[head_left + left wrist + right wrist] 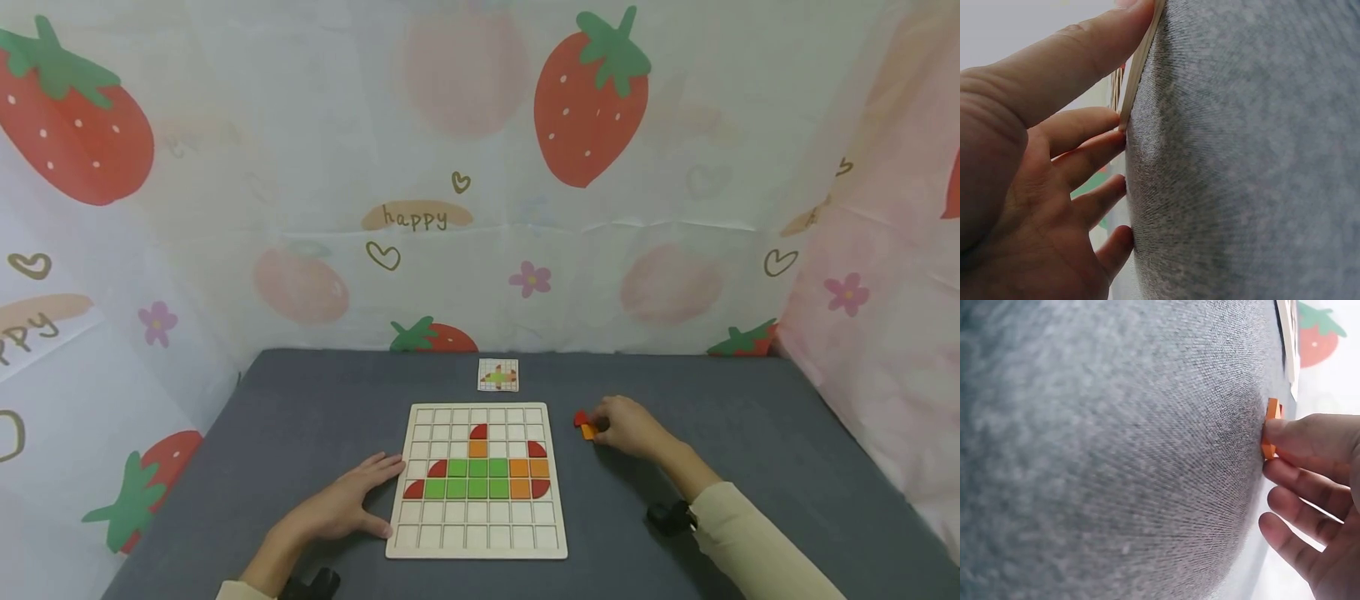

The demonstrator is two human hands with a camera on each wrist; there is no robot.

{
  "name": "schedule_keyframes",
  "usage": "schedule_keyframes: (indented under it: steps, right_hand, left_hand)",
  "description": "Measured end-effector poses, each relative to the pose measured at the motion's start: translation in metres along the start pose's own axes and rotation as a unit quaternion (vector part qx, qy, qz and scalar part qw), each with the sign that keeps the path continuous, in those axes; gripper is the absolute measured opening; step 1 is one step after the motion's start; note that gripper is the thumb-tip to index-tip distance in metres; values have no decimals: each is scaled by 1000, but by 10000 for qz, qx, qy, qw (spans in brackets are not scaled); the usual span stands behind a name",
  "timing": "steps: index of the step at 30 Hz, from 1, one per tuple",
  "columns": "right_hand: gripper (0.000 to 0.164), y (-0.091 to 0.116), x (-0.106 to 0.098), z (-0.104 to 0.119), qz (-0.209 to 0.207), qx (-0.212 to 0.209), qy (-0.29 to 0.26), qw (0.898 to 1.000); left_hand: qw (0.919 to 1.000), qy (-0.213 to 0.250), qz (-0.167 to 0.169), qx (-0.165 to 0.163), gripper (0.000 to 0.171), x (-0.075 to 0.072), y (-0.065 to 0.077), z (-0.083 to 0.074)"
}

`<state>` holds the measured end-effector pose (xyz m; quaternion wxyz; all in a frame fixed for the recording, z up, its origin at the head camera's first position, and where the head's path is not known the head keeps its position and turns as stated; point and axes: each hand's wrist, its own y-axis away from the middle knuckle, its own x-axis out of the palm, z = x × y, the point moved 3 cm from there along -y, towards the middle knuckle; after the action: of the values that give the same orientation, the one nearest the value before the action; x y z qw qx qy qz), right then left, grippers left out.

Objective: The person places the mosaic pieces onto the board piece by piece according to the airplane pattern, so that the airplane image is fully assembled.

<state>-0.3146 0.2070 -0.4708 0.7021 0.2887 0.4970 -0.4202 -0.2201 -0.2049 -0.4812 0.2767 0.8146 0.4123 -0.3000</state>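
Observation:
A cream gridded board [480,535] lies on the dark grey table, with red quarter-round, green and orange square tiles set in its middle rows. My left hand [341,502] rests at the board's left side, fingers spread, thumb and fingertips touching the edge. The left wrist view shows that thumb [1085,59] along the board's edge [1138,69]. To the right of the board, my right hand [626,427] pinches an orange tile [588,432] at the tabletop. Beside it is a red piece [581,418]. In the right wrist view, the thumb partly covers the orange tile [1269,450].
Behind the board lies a small pattern card [498,375] with a coloured tile picture on a grid. The grey table [337,400] backs onto a white cloth [480,292] printed with strawberries. Black wrist cameras [670,517] sit by the sleeves.

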Motion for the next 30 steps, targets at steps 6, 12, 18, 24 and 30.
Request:
schedule_keyframes:
  steps: [6, 12, 18, 24, 30]
  right_hand:
    - [17, 2, -1, 1, 8, 25, 36, 10000]
    - [15, 3, 0, 3, -73, -105, 62, 9999]
    - [13, 3, 2, 5, -100, -147, 153, 9997]
    - [13, 5, 1, 8, -114, -23, 10, 9999]
    - [17, 10, 0, 14, -200, 99, -122, 9997]
  left_hand:
    - [10000, -17, -34, -21, 96, 1, -1, 1]
    - [10000, 46, -31, -44, 96, 1, -1, 1]
    - [10000, -14, -63, 39, 96, 0, 0, 1]
    - [10000, -7, -54, 40, 96, 0, -1, 0]
    - [10000, -18, 0, 34, 96, 0, -1, 2]
